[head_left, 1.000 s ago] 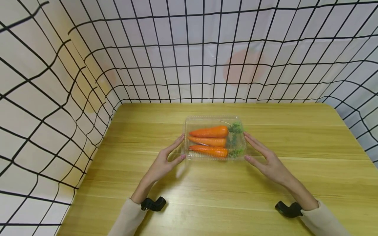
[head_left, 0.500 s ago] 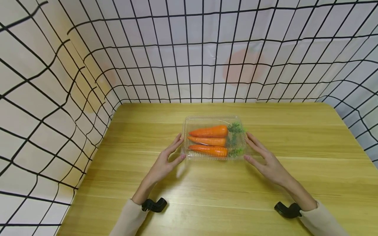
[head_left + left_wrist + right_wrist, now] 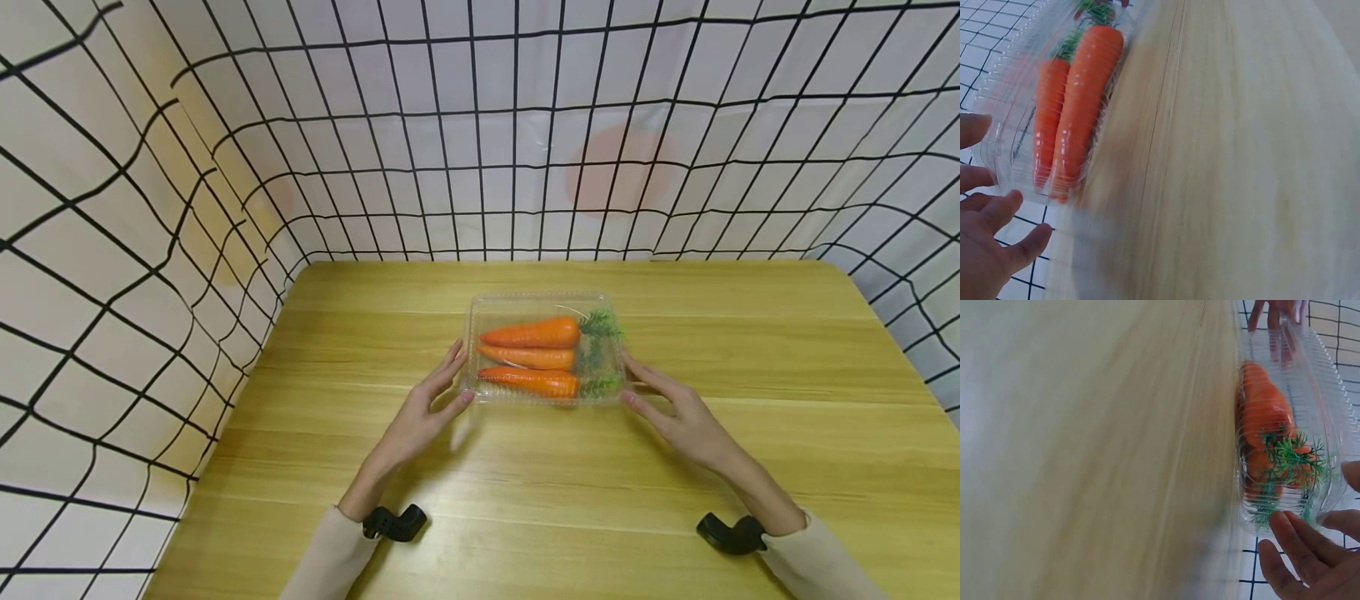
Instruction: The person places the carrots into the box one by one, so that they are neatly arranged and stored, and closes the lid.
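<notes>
A clear plastic clamshell box (image 3: 517, 307) lies on the table with three orange carrots (image 3: 534, 334) inside, side by side. Their tips point left and their green tops (image 3: 600, 323) right. At the box's left end is my left hand (image 3: 415, 417), fingers extended and thumb tip at the near left corner. My right hand (image 3: 686, 419) mirrors it at the right end, its thumb by the near right corner. In the right wrist view, the fingertips (image 3: 1280, 522) are right at the box's end, below the leafy tops (image 3: 1297, 459). Neither hand curls round the box.
The wooden table (image 3: 525, 500) extends on all sides of the box. White panels with a black wire grid (image 3: 517, 167) stand along the back, left and right. A black wrist camera (image 3: 395, 523) sits on the left wrist, another (image 3: 731, 533) on the right.
The box and carrots stay in nearly the same place. My right fingers have shifted slightly toward me along the box's right end; the left hand hardly moves.
</notes>
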`<state>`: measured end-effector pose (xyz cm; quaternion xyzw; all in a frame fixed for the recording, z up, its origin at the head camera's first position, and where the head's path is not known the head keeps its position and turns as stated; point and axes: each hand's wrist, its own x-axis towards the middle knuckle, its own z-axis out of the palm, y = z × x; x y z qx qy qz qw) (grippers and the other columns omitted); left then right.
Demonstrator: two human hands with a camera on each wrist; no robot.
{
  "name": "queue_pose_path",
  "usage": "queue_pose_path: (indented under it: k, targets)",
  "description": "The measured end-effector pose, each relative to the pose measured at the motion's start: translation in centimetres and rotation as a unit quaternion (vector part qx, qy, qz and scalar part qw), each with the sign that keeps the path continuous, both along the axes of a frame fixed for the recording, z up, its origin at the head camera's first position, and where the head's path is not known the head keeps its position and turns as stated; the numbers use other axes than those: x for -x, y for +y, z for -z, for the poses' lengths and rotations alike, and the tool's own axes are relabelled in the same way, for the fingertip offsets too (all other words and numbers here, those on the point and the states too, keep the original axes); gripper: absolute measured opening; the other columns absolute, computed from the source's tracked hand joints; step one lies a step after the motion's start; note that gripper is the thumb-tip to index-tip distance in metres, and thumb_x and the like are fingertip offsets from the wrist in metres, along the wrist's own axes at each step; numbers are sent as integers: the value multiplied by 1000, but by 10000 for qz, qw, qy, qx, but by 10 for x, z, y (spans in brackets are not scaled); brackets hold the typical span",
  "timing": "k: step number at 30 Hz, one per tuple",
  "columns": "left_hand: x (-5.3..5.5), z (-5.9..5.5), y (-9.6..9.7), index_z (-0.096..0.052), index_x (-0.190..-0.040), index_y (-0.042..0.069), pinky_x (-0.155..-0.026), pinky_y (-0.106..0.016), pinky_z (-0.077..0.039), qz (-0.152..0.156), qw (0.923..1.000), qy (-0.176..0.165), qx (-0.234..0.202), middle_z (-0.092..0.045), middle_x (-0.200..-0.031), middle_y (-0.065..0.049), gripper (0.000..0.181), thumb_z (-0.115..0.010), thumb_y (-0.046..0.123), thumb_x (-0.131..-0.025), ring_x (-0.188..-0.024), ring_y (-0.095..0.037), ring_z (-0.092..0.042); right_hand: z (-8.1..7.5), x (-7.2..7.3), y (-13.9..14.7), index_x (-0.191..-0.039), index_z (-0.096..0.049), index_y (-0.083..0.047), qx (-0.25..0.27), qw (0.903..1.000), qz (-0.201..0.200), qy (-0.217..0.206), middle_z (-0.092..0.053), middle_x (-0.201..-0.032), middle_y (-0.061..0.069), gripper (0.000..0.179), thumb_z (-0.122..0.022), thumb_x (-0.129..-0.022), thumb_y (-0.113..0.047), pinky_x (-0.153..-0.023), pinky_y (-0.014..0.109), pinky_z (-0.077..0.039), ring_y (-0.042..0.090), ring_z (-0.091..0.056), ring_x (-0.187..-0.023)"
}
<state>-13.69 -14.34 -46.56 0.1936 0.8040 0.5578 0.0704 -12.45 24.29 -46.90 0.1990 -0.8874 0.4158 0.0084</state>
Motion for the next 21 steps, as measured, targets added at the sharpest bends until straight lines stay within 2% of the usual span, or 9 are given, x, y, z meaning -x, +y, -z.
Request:
queue_pose_path:
  k: [2,4,5,8,10,12,14,16,21]
  targets:
    - [0,0,0,-33,-161,3,-123,-57,-32,-18,9999,-106,-47,-12,-175,-12,64,-61,14,-105,-156,-39,-29,1,0,0,-161,-37,-11,39,10000,16,53,-60,-145,18,59,-59,-106,-12,-98,21,-53,0,-58,-120]
    - [0,0,1,-34,-161,4,-122,-58,-35,-75,9998,-196,-75,-15,-174,-16,63,-61,13,-105,-154,-42,-33,1,0,0,-160,-39,-10,124,9999,7,69,-63,-136,14,59,-60,-105,-11,-94,12,-51,-7,-57,-114]
    - [0,1,1,-34,-161,5,-122,-58,-36,-118,9997,-220,-77,-17,-173,-18,63,-61,13,-104,-152,-43,-37,1,1,0,-160,-39,-9,166,9998,-5,81,-64,-131,12,59,-60,-105,-10,-92,11,-51,-8,-57,-111]
    - [0,1,1,-38,-159,6,-117,-55,-44,-271,9993,-230,-66,-37,-162,-24,62,-63,12,-103,-140,-42,-50,2,2,-1,-158,-42,-6,279,9995,-55,166,-67,-116,7,58,-62,-103,-6,-88,12,-53,-5,-60,-102]
    - [0,2,2,-41,-158,5,-110,-46,-50,-371,9992,-171,-52,-53,-144,-24,61,-64,10,-102,-125,-36,-58,2,3,-2,-157,-42,-3,384,9990,-113,215,-70,-109,6,58,-62,-102,-3,-84,13,-53,-3,-61,-96]
    - [1,2,2,-41,-157,4,-100,-35,-53,-397,9989,-205,-120,-61,-124,-22,60,-64,9,-102,-109,-29,-62,2,4,-2,-156,-42,-2,509,9984,-158,193,-72,-103,6,58,-62,-102,-1,-80,13,-53,-1,-62,-91]
    - [1,2,2,-41,-157,4,-91,-27,-53,-383,9986,-288,-216,-64,-112,-21,60,-63,8,-102,-100,-26,-62,3,4,-2,-157,-42,-2,638,9978,-173,97,-74,-99,5,58,-62,-102,-2,-76,14,-52,1,-63,-87]
    - [1,1,2,-39,-158,4,-85,-24,-54,-329,9978,-435,-382,-65,-105,-23,60,-61,8,-103,-94,-24,-63,3,4,-2,-157,-41,-4,804,9965,-198,-67,-73,-96,6,59,-61,-102,-2,-72,16,-52,5,-64,-84]
    - [2,3,4,-38,-158,4,-86,-26,-58,-278,9935,-723,-838,-63,-102,-27,60,-60,4,-102,-88,-22,-65,4,4,0,-160,-37,-5,1273,9900,-341,-501,-71,-95,17,60,-58,-104,-2,-67,25,-56,18,-68,-81]
